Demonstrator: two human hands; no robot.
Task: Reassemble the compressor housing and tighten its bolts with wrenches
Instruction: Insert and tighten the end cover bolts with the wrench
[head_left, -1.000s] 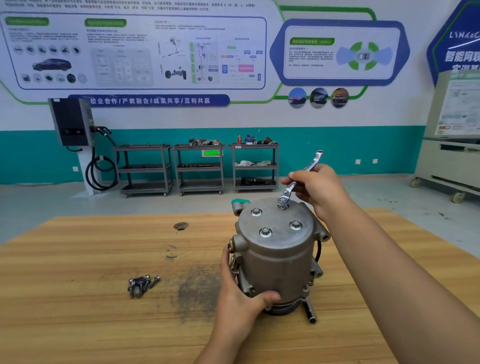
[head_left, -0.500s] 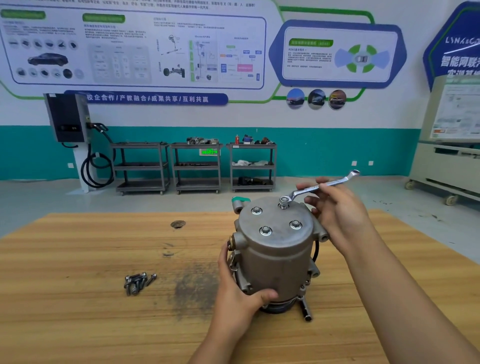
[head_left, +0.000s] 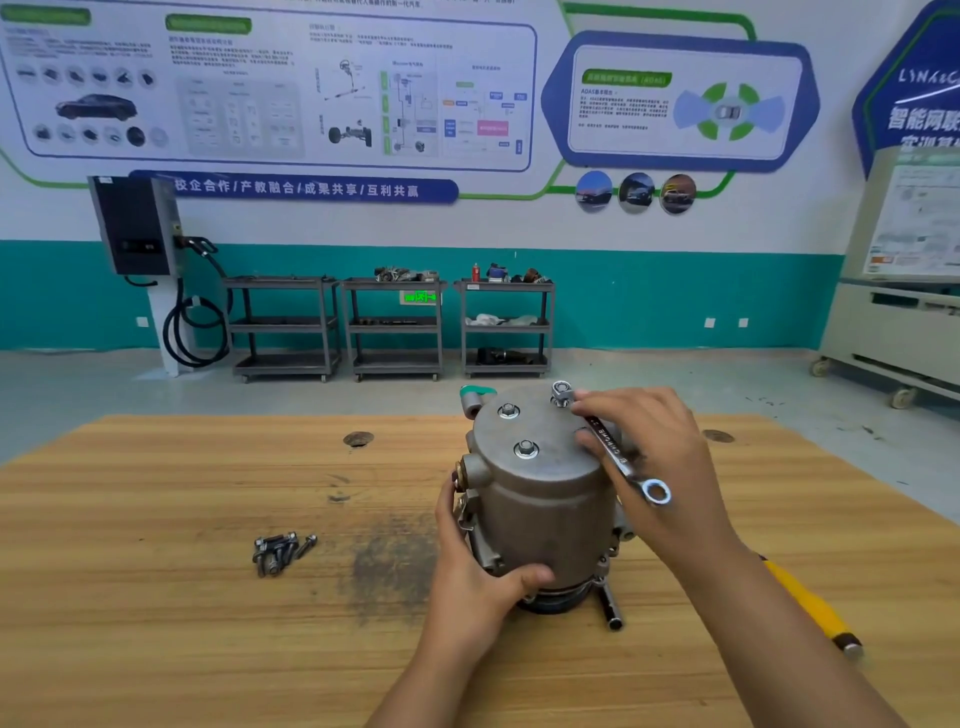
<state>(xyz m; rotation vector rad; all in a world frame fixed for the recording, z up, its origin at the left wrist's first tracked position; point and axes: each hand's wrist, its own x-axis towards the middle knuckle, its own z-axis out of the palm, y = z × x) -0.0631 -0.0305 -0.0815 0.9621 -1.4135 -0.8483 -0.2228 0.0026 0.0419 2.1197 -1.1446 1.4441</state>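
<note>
Near right edge: yellow-handled tool lying on the tabletop, untouched. Near centre: left hand, fingers wrapped round the lower wall of the compressor housing and thumb across its front, bracing it. Short dark rod on the wood, touching the housing base on its right. To the left, well apart from the housing: small heap of loose bolts, not yet fitted. Mid-tabletop: housing standing upright on its end, flat cap uppermost, two flanged bolts showing seated on the cap. Above the cap: right hand, fingers closed over the shank of a double ring wrench, one ring seated on the far right bolt, free ring out toward the near right. Change over the last second: shank swung clockwise from up and away to its present near-right line, ring kept on the same bolt head, housing not shifted. Likely meaning: one tightening stroke on that bolt nearly spent, re-set of the wrench due next; final tightness not readable. Beyond the tabletop: three steel trolleys against a teal wall, charging unit at their left.
</note>
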